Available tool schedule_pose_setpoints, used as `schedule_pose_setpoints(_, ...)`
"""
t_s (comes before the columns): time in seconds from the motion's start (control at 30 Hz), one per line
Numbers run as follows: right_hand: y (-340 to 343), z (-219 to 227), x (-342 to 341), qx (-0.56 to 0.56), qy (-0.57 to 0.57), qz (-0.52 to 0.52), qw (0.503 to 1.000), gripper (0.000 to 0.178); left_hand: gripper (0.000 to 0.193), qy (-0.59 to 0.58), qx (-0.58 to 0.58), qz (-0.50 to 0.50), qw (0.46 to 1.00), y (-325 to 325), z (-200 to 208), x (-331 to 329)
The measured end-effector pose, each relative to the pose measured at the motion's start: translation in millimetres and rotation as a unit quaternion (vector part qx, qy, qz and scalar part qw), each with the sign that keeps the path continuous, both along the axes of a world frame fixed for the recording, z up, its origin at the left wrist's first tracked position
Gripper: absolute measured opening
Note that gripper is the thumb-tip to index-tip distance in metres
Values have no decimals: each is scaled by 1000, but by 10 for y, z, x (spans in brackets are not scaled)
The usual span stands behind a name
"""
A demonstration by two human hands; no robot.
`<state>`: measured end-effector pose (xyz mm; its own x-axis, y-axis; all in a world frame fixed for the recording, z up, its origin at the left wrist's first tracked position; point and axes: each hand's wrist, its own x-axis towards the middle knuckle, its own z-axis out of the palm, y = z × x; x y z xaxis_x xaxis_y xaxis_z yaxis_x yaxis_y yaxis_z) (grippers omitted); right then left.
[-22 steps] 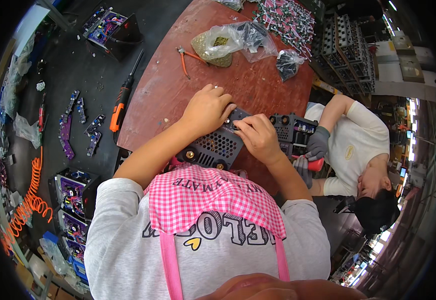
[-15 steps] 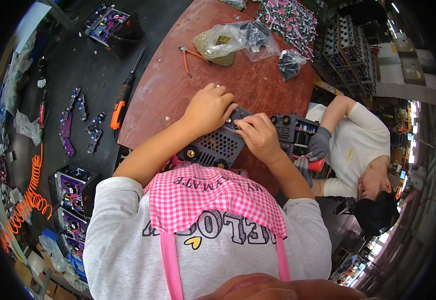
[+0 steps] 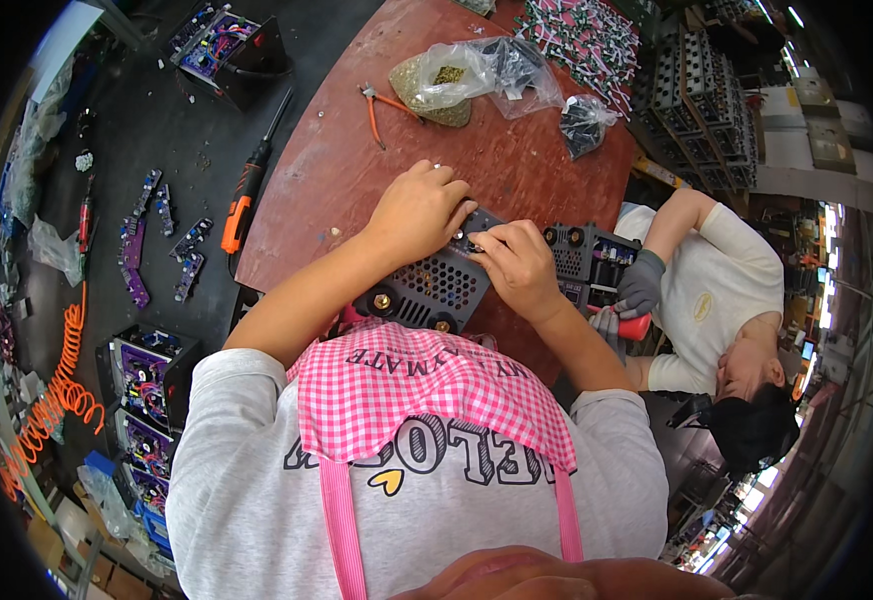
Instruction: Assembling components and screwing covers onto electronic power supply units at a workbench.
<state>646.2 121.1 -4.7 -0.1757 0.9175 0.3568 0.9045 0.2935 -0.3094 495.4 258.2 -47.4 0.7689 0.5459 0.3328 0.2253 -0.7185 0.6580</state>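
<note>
A dark grey metal panel (image 3: 444,283) with rows of round holes lies at the table edge, close against my apron. Two brass-centred round terminals (image 3: 382,302) sit on its near end. My left hand (image 3: 420,212) reaches over the panel's far left, its fingers curled down at that end. From the other side my right hand (image 3: 517,262) pinches at the same end, thumb and fingertips pressed together. Whatever small part lies between the fingertips of either hand is too hidden to name.
On the red table (image 3: 332,190) are orange-handled pliers (image 3: 377,112), a stone-like dish (image 3: 447,115) with a bag of small brass parts, and a black-filled bag (image 3: 584,125). An orange power screwdriver (image 3: 242,215) lies left. At right, a gloved co-worker (image 3: 722,290) handles another unit (image 3: 572,255).
My hands stay at the panel's far end with only slight finger movement. The view has shifted a little; the panel looks much the same.
</note>
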Motion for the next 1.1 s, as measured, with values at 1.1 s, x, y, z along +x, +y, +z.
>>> schedule_pose_setpoints(1.1, -600, -133, -385, -29, 141, -126, 982, 28, 14, -84, -69, -27, 994, 19, 101, -144)
